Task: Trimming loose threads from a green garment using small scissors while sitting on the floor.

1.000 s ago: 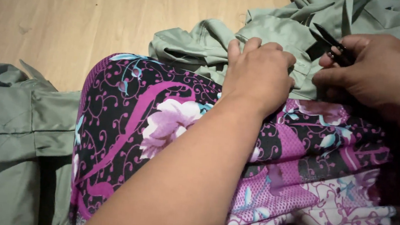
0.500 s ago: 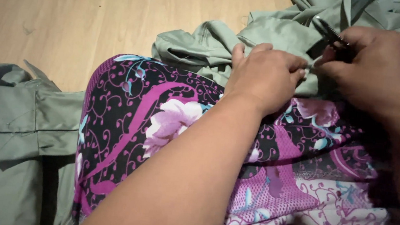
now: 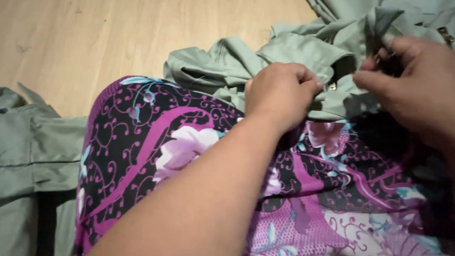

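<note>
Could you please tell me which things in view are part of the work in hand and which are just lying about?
In hand:
- crumpled sage-green cloth garment, gripped by left hand
- right hand, pinching the cloth by a small dark tool, mostly hidden

Lying about:
- folded green cloth piece
- purple floral fabric over the lap
- wooden floor

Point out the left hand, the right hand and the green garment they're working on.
left hand (image 3: 281, 91), head view, back of the fist
right hand (image 3: 434, 88), head view, back of the hand
green garment (image 3: 228, 62), head view, bunched fold left of the fist
</note>
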